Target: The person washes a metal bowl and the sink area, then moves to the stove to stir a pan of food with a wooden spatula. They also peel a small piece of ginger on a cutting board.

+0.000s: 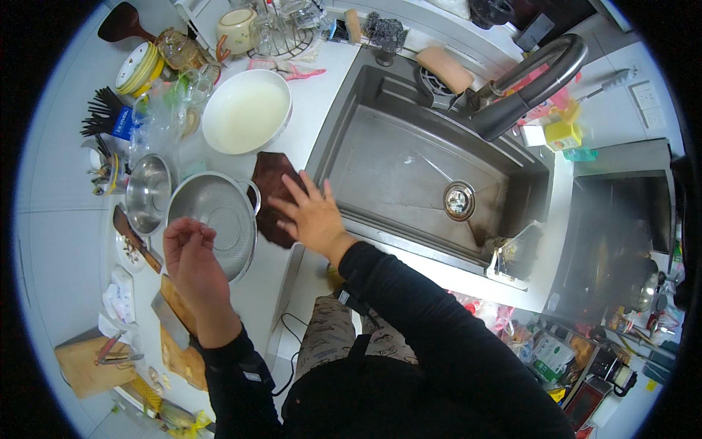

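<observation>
My right hand [315,219] is spread, fingers apart, over a dark brown cloth or mat [271,192] on the counter edge beside the sink; whether it presses down is hard to tell. Above the near left side of a stainless steel colander [225,219] hovers my left hand [192,258], its fingertips bunched together with nothing visible in them. The colander's loop handle [255,197] overlaps the brown piece. Behind them stands a white bowl [247,112] of pale, cloudy liquid. A steel bowl [148,192] sits left of the colander.
To the right lies a steel sink [395,159] under a curved faucet [532,82]. A cleaver [170,321] rests on a wooden cutting board [178,356] at the near left. Another knife [137,238] lies across a small plate [131,255]. Glasses [271,33] stand on a rack behind.
</observation>
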A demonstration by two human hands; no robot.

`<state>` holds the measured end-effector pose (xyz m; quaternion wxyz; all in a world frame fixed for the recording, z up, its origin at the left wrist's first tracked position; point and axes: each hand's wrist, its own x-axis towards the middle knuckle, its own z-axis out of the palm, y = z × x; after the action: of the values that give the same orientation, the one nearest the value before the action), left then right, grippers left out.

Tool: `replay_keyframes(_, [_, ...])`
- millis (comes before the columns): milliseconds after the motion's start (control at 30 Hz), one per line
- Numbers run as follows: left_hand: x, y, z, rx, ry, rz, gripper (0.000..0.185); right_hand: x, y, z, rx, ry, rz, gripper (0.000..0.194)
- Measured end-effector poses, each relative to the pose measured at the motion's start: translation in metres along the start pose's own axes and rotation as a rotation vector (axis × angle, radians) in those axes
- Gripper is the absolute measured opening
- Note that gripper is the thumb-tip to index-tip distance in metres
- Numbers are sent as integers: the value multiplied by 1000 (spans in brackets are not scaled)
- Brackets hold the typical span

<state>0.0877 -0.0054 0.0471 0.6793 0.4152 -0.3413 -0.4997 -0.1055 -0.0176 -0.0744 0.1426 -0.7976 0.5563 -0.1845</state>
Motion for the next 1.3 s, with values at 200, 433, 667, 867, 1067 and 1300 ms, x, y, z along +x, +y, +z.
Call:
replay_keyframes(200, [-1, 0, 11, 62, -100, -44, 19, 58, 99, -20, 111, 290, 779, 38])
replay_keyframes(433, [7, -24, 49, 73, -73, -169, 18, 25, 71, -63, -300, 238, 348, 25])
replay_keyframes(667, [2, -44, 72, 26, -201, -220, 13, 79, 76, -27, -53, 101, 114, 55])
replay_keyframes(867, [-15, -71, 61, 37, -286, -300, 13, 150, 137, -38, -217, 141, 418, 52])
replay_keyframes(1067, [-43, -92, 47, -43, -413, -472, 14, 193, 166, -38, -177, 149, 754, 56])
replay_keyframes(1300, [-39, -83, 45, -74, -343, -517, 15, 139, 111, 5, 256, 402, 643, 66])
